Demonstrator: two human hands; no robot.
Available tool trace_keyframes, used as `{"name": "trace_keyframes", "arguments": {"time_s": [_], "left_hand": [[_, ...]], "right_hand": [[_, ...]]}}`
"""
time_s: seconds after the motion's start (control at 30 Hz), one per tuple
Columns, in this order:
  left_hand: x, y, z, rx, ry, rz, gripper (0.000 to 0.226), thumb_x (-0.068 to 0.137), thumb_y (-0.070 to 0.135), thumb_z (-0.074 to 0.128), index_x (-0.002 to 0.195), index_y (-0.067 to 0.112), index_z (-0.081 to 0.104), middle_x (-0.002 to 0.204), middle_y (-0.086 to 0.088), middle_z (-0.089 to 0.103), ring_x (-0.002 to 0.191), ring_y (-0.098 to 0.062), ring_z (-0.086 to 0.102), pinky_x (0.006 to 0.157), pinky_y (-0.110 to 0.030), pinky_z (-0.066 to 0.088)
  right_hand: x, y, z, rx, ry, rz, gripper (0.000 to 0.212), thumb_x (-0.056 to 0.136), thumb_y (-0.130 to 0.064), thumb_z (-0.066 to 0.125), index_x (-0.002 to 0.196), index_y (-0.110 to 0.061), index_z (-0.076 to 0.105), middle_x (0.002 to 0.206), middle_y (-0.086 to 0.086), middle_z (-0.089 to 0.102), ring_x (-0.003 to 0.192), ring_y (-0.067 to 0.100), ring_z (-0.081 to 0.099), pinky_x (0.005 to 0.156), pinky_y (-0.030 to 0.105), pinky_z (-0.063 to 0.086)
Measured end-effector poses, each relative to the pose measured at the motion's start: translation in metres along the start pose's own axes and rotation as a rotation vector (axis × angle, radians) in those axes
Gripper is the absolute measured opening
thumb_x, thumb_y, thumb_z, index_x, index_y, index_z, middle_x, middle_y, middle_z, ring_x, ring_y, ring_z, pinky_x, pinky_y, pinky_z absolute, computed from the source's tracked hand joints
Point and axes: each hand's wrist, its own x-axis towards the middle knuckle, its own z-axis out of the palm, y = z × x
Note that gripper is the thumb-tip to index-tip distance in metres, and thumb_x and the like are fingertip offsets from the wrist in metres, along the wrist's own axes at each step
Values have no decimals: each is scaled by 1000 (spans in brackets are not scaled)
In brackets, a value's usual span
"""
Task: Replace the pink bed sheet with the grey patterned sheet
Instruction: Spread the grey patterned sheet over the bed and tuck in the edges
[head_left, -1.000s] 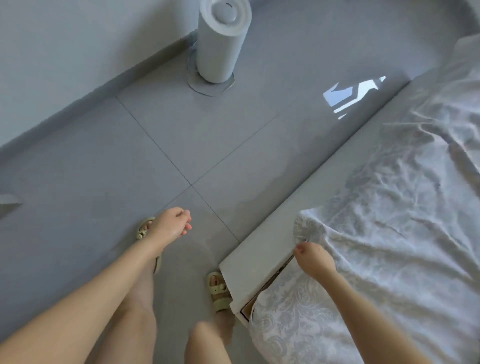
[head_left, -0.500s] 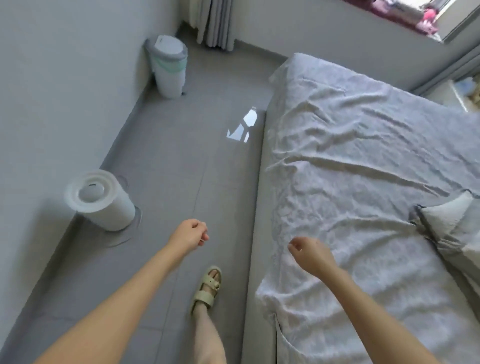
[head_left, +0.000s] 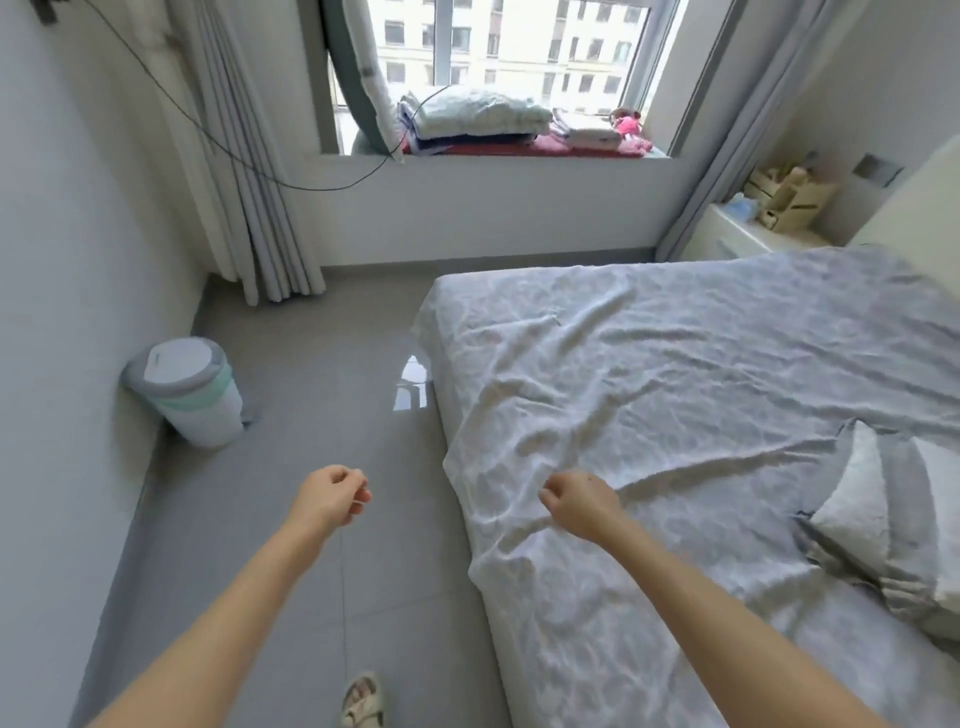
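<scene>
The grey patterned sheet (head_left: 675, 395) lies spread and wrinkled over the bed, its near edge hanging down the side. My right hand (head_left: 579, 501) hovers just above the sheet near that edge, fingers loosely curled, with no cloth visibly in it. My left hand (head_left: 332, 499) hangs over the floor beside the bed, also loosely curled and holding nothing. A red-pink cloth (head_left: 519, 148) lies on the window sill under folded bedding.
A pillow (head_left: 878, 514) in a matching grey case rests on the bed at right. A white bin (head_left: 192, 395) stands against the left wall. Curtains (head_left: 249, 208) hang at the far left corner. A bedside cabinet (head_left: 753, 236) sits beyond the bed. Grey tiled floor runs alongside.
My right hand has let go of the sheet's corner and risen. My view has lifted from the bed's foot corner to the whole bed and window. Both hands stay loosely curled.
</scene>
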Motion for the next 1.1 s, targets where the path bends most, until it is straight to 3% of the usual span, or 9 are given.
{"name": "trace_keyframes", "arguments": {"time_s": [0.07,0.17,0.27,0.4,0.53,0.73,0.8,0.93,1.1], "left_hand": [[53,31,3,32,-11,25,20,97,12,45,82,6,57,77,-9,62,65,-19,53,60,-25,41],[133,84,15,107,-74,84,19,96,12,45,84,6,58,80,-10,63,66,-20,53,60,-25,41],[214,139,27,179,-144,135,21,97,13,45,83,6,58,79,-8,62,67,-20,52,60,-25,41],[317,199,43,299,-188,167,22,95,14,47,79,7,59,79,-8,64,66,-20,52,64,-27,42],[403,240,66,410,-203,151,27,93,14,48,68,9,59,80,-15,65,67,-24,53,67,-31,43],[553,325,126,579,-248,270,22,87,16,51,79,2,65,86,-14,68,74,-32,61,76,-42,52],[597,344,141,639,-267,280,24,85,19,52,77,2,65,84,-14,68,76,-33,63,72,-38,50],[673,381,164,786,-325,285,23,80,24,51,70,6,62,76,-14,65,66,-24,50,58,-29,33],[771,409,190,939,-375,295,18,87,16,52,76,7,64,79,-12,66,66,-23,51,60,-28,37]], "right_hand": [[50,-4,-20,69,23,37,36,95,-25,45,62,-13,40,54,-2,37,47,12,32,48,25,26],[125,-9,-48,179,69,111,39,93,-21,46,57,-14,33,52,1,31,45,13,26,47,26,21],[200,-12,-67,293,90,240,36,90,-21,46,56,-14,37,59,14,46,52,17,38,52,27,28],[282,-14,-81,444,99,344,31,89,-21,44,58,-15,39,68,5,49,57,17,38,52,27,25],[345,-9,-90,568,104,440,34,88,-21,48,56,-15,37,68,7,48,62,17,39,58,27,28],[484,19,-129,719,166,603,32,89,-20,48,59,-15,40,71,8,49,66,18,45,63,30,35],[531,24,-138,756,144,647,26,88,-20,48,63,-14,44,72,8,49,66,19,46,61,30,34],[604,25,-154,873,141,767,33,88,-15,46,57,-16,35,71,10,49,64,22,48,54,28,34],[675,15,-155,1033,136,880,22,88,-14,49,66,-12,49,70,8,59,56,17,53,48,23,37]]}}
